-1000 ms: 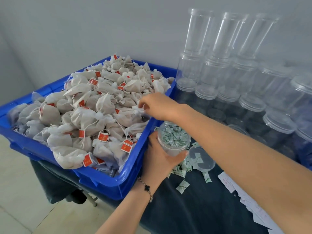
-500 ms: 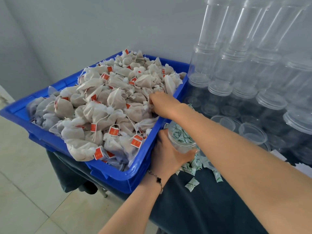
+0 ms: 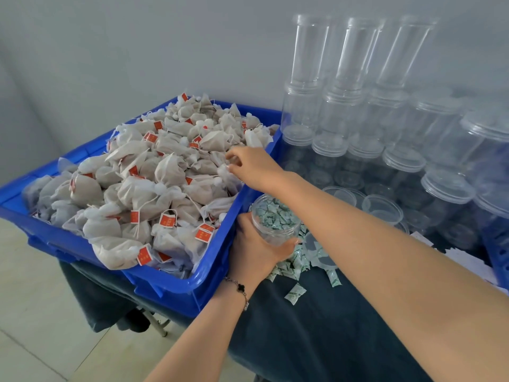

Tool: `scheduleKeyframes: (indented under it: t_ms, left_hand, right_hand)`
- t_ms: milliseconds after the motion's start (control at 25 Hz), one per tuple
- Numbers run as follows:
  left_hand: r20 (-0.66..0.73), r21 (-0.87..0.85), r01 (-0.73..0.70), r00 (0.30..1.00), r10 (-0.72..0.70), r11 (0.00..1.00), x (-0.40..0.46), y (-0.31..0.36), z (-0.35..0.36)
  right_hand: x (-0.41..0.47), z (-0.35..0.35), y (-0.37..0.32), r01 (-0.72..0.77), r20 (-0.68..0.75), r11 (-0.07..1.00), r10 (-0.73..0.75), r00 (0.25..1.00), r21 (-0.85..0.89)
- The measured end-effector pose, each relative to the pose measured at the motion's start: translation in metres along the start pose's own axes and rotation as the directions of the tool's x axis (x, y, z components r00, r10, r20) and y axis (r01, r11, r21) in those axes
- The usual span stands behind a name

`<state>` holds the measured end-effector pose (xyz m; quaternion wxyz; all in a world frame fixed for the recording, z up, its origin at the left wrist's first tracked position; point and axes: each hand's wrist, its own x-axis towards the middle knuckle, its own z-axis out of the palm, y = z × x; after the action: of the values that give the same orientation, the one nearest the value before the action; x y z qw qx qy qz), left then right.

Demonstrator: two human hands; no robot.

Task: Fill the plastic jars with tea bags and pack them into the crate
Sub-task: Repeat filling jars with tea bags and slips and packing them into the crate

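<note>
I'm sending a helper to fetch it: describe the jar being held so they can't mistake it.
Start at the blue crate heaped with tea bags. Just off its right wall, the left hand grips a small open clear jar. Unlike the empty, lidded jars stacked behind, it has no lid and holds small green-and-white sachets.

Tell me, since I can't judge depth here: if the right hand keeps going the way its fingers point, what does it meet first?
Probably the tea bags heaped in the blue crate; the right hand already reaches them.
</note>
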<state>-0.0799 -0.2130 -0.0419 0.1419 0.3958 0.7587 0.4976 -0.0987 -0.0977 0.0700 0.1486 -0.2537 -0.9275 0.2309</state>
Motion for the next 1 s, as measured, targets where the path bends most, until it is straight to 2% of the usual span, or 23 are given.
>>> scheduleKeyframes:
  t_ms: [120,200,320,400,520,600,680,720,800,880,920,1000]
  left_hand:
    - [0.021,0.003,0.032,0.999,-0.032,0.999,0.004,0.000,0.000]
    - [0.005,0.049,0.047,0.999,-0.048,0.998,0.006,-0.001,0.000]
    - [0.002,0.057,0.063,0.998,-0.063,0.996,0.005,-0.001,0.000]
    - [0.035,0.038,0.044,0.998,-0.046,0.998,0.006,-0.002,0.001]
    - [0.048,0.009,0.058,0.997,-0.058,0.998,0.004,-0.001,0.001]
    - [0.034,0.007,0.048,0.998,-0.048,0.999,0.001,0.000,0.000]
    - [0.028,-0.004,0.034,0.999,-0.034,0.999,0.000,0.001,-0.001]
    - [0.028,-0.008,0.028,0.999,-0.028,1.000,0.000,0.002,-0.001]
    - [0.026,0.009,0.018,0.999,-0.018,1.000,0.001,0.001,-0.001]
    - [0.023,0.022,0.005,1.000,-0.005,1.000,0.002,0.001,0.000]
    - [0.024,0.012,0.006,1.000,-0.006,1.000,0.002,0.000,0.000]
    - [0.032,-0.008,0.020,0.999,-0.020,1.000,0.002,-0.001,0.000]
  right_hand:
    - [0.004,0.015,-0.009,0.073,0.233,0.961,-0.010,0.972,-0.266]
    - [0.008,0.021,-0.011,0.079,0.249,0.921,0.020,0.968,-0.382]
    - [0.006,0.024,-0.013,0.070,0.133,0.917,-0.019,0.991,-0.393]
    - [0.000,0.022,-0.012,0.063,0.038,0.942,-0.053,0.998,-0.330]
    - [-0.015,-0.004,-0.020,0.048,-0.263,0.999,-0.043,0.964,0.012]
    - [-0.026,-0.032,-0.026,0.108,-0.369,0.988,-0.060,0.928,0.110]
    - [-0.040,-0.057,-0.027,0.137,-0.307,0.989,-0.115,0.945,0.054]
    - [-0.048,-0.066,-0.026,0.136,-0.223,0.991,-0.135,0.965,-0.010]
    - [-0.062,-0.073,-0.022,0.097,0.043,0.971,-0.089,0.995,-0.218]
    - [-0.072,-0.067,-0.020,0.095,0.304,0.896,0.047,0.952,-0.435]
    - [-0.073,-0.062,-0.019,0.105,0.346,0.867,0.082,0.935,-0.488]
    - [-0.070,-0.053,-0.025,0.099,0.253,0.890,0.018,0.967,-0.444]
